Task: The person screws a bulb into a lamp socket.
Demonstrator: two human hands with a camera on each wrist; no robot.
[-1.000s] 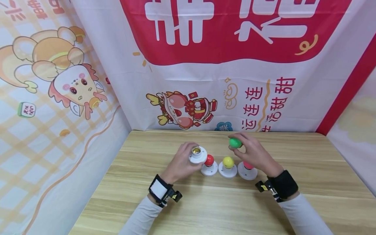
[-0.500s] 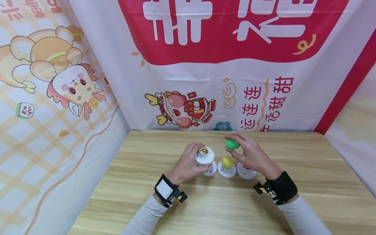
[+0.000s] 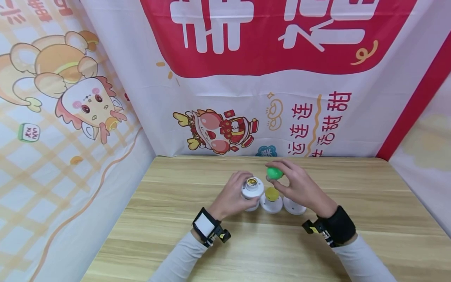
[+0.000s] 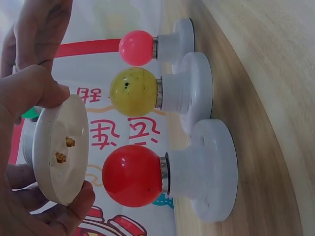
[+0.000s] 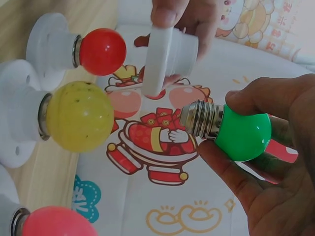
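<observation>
My left hand [image 3: 233, 197] grips a white round lamp holder [image 3: 252, 187] by its rim, its brass-lined socket facing up. Two brass screws show on the underside of that lamp holder [image 4: 81, 147] in the left wrist view. Fingers and thumb of my right hand [image 3: 299, 188] pinch a green light bulb [image 3: 274, 173] above the table. In the right wrist view the green bulb [image 5: 243, 135] lies sideways, its bare metal screw base pointing toward the lamp holder [image 5: 165, 59], with a gap between them.
Below my hands three white holders stand in a row on the wooden table [image 3: 169, 219], fitted with a red bulb [image 4: 132, 175], a yellow bulb [image 3: 272, 194] and a pink bulb [image 4: 136, 47]. A printed cloth [image 3: 211, 90] hangs behind the table.
My left hand has moved right with the lamp holder, now over the red bulb. My right hand has shifted slightly left with the green bulb, so the two are closer together.
</observation>
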